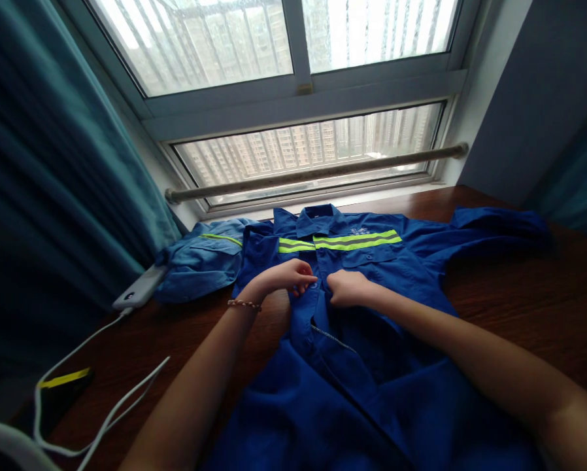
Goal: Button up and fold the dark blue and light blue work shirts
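A blue work jacket lies front up, its collar toward the window, with a yellow-green and grey reflective strip across the chest. At the front opening, my left hand pinches the fabric edge beside a small button. My right hand is closed in a fist on the opposite front edge, a short gap from the left; its fingertips are hidden. Below both hands the front hangs apart, showing a pale line along an inner edge. Blue cloth spreads down toward me; whether it all belongs to the jacket, I cannot tell.
A lighter blue folded garment lies left of the jacket on the brown wooden table. Beside it rests a white device with a white cable. A black-and-yellow object sits lower left. Behind are a rail and window.
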Available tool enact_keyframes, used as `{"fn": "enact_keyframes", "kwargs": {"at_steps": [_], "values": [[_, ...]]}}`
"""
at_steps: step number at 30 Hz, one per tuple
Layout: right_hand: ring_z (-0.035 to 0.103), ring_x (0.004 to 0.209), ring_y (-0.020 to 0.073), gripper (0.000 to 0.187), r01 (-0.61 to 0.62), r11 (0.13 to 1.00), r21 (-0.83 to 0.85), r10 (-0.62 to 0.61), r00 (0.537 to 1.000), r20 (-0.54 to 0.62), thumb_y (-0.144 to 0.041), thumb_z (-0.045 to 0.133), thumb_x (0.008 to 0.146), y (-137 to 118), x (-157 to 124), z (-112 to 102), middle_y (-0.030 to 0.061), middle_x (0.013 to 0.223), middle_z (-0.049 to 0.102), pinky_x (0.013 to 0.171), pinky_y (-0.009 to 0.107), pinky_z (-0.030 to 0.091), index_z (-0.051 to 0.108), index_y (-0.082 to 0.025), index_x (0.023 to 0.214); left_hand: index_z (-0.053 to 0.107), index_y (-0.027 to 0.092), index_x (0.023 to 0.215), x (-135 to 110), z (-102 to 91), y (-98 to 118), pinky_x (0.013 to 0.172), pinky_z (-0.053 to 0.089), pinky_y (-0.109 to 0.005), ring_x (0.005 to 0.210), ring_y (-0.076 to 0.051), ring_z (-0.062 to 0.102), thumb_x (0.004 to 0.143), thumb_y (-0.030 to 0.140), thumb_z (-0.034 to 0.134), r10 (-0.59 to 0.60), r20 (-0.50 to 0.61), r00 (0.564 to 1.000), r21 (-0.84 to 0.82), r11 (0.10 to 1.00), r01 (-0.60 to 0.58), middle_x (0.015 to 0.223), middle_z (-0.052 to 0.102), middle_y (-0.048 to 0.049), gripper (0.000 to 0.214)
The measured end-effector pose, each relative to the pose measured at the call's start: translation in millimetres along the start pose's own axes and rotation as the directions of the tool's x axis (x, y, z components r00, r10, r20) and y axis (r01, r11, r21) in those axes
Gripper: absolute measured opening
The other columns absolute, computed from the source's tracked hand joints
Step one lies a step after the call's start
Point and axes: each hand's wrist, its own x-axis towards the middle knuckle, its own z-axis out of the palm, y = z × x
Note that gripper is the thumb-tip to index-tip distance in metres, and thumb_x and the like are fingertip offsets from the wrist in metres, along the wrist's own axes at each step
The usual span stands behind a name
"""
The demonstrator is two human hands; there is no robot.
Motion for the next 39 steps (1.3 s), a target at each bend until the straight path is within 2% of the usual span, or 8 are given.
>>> {"fn": "enact_keyframes", "kwargs": {"at_steps": [4,6,11,16,19,24,30,39], "values": [[0.059,0.064,0.0214,0.002,-0.045,0.957,0.286,0.129,0.950,-0.284,-0.018,0.059,0.059,21.5,13.6,25.9,0.0096,0.068,0.064,0.054,0.027,0.039,0.061,-0.018,0.058,0.060,0.015,0.069,-9.4,21.8,-8.3,0.040,0.036,-0.020,0.048,-0.011,0.050,0.059,0.043,0.067,0.104,-0.125,0.987,-0.038,0.993,-0.110,0.058,0.057,-0.0019,0.030],[0.055,0.056,0.0165,0.017,0.009,0.879,0.477,0.189,0.912,-0.365,-0.020,0.059,0.061,37.8,27.8,36.3,0.0042,0.052,0.057,0.051,0.024,0.035,0.054,-0.018,0.045,0.061,0.016,0.067,-5.5,33.1,-14.4,0.043,0.036,-0.019,0.050,-0.011,0.049,0.056,0.039,0.070,0.215,-0.217,0.952,-0.035,0.973,-0.228,0.060,0.057,-0.0016,0.026],[0.044,0.045,0.0094,0.028,0.069,0.733,0.677,0.302,0.858,-0.415,-0.029,0.052,0.069,71.9,69.7,36.8,-0.0028,0.040,0.046,0.046,0.021,0.030,0.052,-0.016,0.043,0.060,0.020,0.066,27.1,47.9,-24.4,0.051,0.036,-0.020,0.057,-0.013,0.049,0.054,0.024,0.073,0.434,-0.448,0.782,0.194,0.901,-0.389,0.062,0.056,0.0006,0.019],[0.051,0.053,0.0104,0.009,0.167,0.608,0.776,0.297,0.859,-0.418,-0.025,0.062,0.058,83.3,97.7,23.0,-0.0041,0.051,0.054,0.052,0.021,0.037,0.061,-0.016,0.061,0.055,0.020,0.064,69.7,41.5,-23.2,0.060,0.036,-0.021,0.062,-0.015,0.050,0.057,0.016,0.072,0.409,-0.697,0.589,0.270,0.911,-0.312,0.064,0.052,-0.0007,0.019],[0.055,0.063,0.0118,0.026,0.248,0.532,0.810,0.254,0.866,-0.432,-0.020,0.066,0.052,85.8,97.2,22.8,-0.0021,0.066,0.061,0.061,0.022,0.042,0.062,-0.015,0.077,0.055,0.020,0.064,79.2,39.8,-23.5,0.063,0.035,-0.022,0.063,-0.016,0.050,0.056,0.014,0.073,0.348,-0.771,0.533,0.172,0.920,-0.352,0.064,0.052,-0.0010,0.020],[0.056,0.065,0.0116,0.038,0.331,0.208,0.920,0.143,0.920,-0.364,-0.015,0.068,0.046,91.3,81.5,29.0,-0.0017,0.070,0.061,0.062,0.023,0.044,0.060,-0.015,0.083,0.061,0.021,0.073,68.1,44.7,-27.3,0.065,0.036,-0.023,0.062,-0.015,0.050,0.062,0.020,0.070,0.360,-0.772,0.524,0.157,0.906,-0.392,0.067,0.057,-0.0010,0.014],[0.049,0.048,0.0070,0.031,0.279,-0.055,0.959,0.205,0.943,-0.262,-0.014,0.065,0.047,88.5,69.6,22.2,-0.0058,0.059,0.056,0.047,0.019,0.038,0.057,-0.018,0.077,0.064,0.022,0.075,51.4,45.4,-10.1,0.067,0.037,-0.023,0.065,-0.013,0.048,0.063,0.020,0.068,0.407,-0.810,0.422,0.187,0.862,-0.472,0.079,0.055,-0.0023,0.012],[0.051,0.047,0.0074,0.023,0.234,-0.160,0.959,0.203,0.959,-0.200,-0.017,0.066,0.050,75.1,58.2,16.7,-0.0060,0.054,0.056,0.044,0.017,0.037,0.055,-0.018,0.071,0.059,0.018,0.070,56.0,54.5,-9.0,0.053,0.036,-0.020,0.053,-0.010,0.048,0.061,0.028,0.070,0.353,-0.748,0.562,0.035,0.866,-0.498,0.058,0.053,0.0022,0.018]]}}
